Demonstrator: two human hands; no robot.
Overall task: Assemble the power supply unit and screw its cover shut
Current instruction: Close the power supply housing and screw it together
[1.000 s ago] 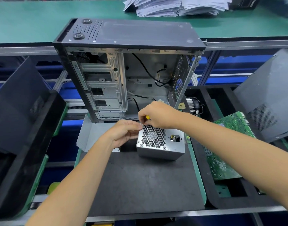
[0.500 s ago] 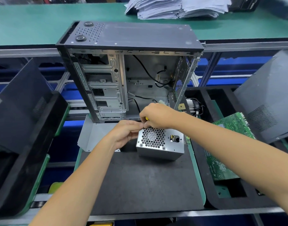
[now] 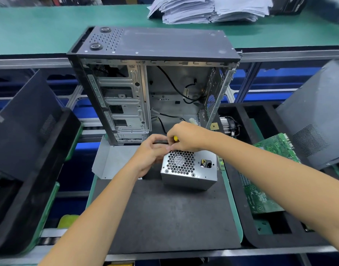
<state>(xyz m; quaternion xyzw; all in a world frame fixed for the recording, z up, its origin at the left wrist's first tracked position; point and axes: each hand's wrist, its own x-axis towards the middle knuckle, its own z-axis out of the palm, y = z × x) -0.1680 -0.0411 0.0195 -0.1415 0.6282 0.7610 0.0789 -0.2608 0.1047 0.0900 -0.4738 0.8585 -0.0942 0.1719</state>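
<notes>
Power supply unit sits on the dark foam mat, toward its far edge, a bare silver box with its honeycomb fan grille and a cut-out showing yellow wires facing up. Directly behind it stands an open computer case, side panel off, with drive bays and loose black cables showing inside.

From where I stand, both of the person's arms reach in over the mat and meet at the far left corner of the unit. The right hand is curled into a loose fist above the top edge of the box, fingers pressed together around a small screwdriver; only a bit of its yellow handle peeks out. The left hand comes in from the left side, its fingertips bunched right at the corner of the grille, touching the right hand. I cannot tell whether they pinch a screw or simply steady the box. A dark bar-like object crosses just above the left hand's knuckles; I cannot make out what it is.

A grey sheet-metal panel lies to the left of the unit, partly under the case. A green circuit board rests in a black tray on the right, and stacks of paper lie on the green bench beyond.
</notes>
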